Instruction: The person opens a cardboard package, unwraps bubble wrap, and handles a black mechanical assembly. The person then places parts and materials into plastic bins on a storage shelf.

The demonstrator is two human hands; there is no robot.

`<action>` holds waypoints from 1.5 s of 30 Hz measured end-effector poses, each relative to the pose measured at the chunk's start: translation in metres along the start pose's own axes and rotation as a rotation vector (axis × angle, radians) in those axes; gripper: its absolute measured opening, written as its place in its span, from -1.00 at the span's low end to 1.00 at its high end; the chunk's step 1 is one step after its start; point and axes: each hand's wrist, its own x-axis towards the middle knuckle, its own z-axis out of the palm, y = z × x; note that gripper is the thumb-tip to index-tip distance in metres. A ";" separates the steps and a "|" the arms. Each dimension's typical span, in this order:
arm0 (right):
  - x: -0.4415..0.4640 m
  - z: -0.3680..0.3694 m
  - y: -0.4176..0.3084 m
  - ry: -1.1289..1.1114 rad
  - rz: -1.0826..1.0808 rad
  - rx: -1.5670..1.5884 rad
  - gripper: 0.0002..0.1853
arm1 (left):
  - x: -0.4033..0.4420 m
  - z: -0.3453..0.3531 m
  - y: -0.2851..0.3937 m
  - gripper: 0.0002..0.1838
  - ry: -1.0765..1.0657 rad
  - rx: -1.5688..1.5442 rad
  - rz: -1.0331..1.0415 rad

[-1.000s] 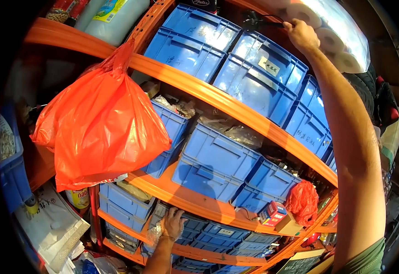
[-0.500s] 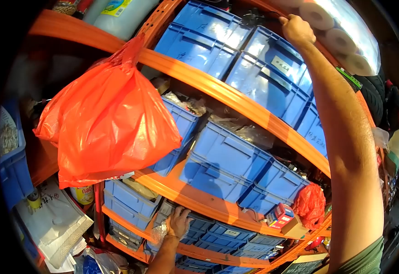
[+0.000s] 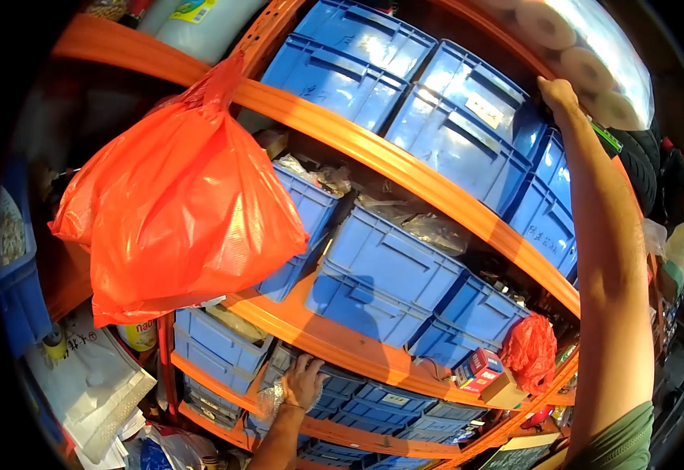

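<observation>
Right hand [image 3: 560, 95], upper right, beside orange beam [image 3: 500, 37]; left hand [image 3: 303, 382], lower centre, by bins [image 3: 350, 389], probably bracing; cannot tell either grip.

The large red plastic bag [image 3: 177, 211] hangs over the left bays, blocking my straight way to the blue bin [image 3: 311, 207] partly behind it. Up high, the upper orange beam [image 3: 492, 33] and wrapped paper rolls [image 3: 589, 69] crowd my right hand [image 3: 559, 95]. Open air lies before the middle blue bin [image 3: 393, 254]; the gap above it is partly filled by clear plastic bags [image 3: 436, 233]. Farther right, a red-and-white box [image 3: 480, 370] and small red bag [image 3: 528, 352] obstruct the shelf edge.
</observation>
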 end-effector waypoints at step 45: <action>-0.047 -0.080 0.009 -0.238 -0.285 0.227 -0.68 | -0.007 0.016 -0.013 -0.69 0.031 -0.078 0.004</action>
